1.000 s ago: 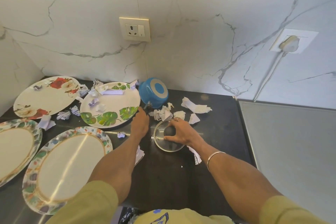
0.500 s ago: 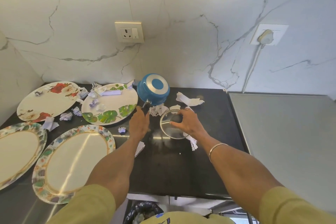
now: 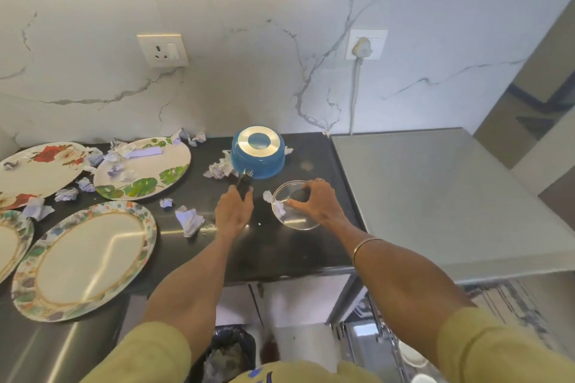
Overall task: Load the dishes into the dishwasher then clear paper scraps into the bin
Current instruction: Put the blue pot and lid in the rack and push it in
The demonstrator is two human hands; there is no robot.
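An upturned blue saucepan [image 3: 258, 155] sits on the black counter [image 3: 280, 252] near the wall. My left hand [image 3: 233, 211] grips its black handle [image 3: 244, 185]. To the right, my right hand [image 3: 317, 200] holds the dark knob of a glass lid [image 3: 292, 219], which is low over the counter; whether it touches is unclear. Crumpled paper scraps [image 3: 189, 221] lie around the pan and across the plates. Below the counter edge is a bin [image 3: 227, 354] with a black liner. The open dishwasher [image 3: 373, 336] shows at the lower right.
Several large plates lie at the left: a leaf-patterned one [image 3: 146, 171] with scraps on it, a rose one [image 3: 37, 168] and a gold-rimmed one [image 3: 87, 258]. A grey appliance top [image 3: 435, 196] adjoins the counter on the right. A plugged-in cable [image 3: 356, 93] hangs down the marble wall.
The view has pulled back and down, bringing the bin and dishwasher into sight. My right hand has carried the glass lid to the right, and my left hand now clasps the pan handle.
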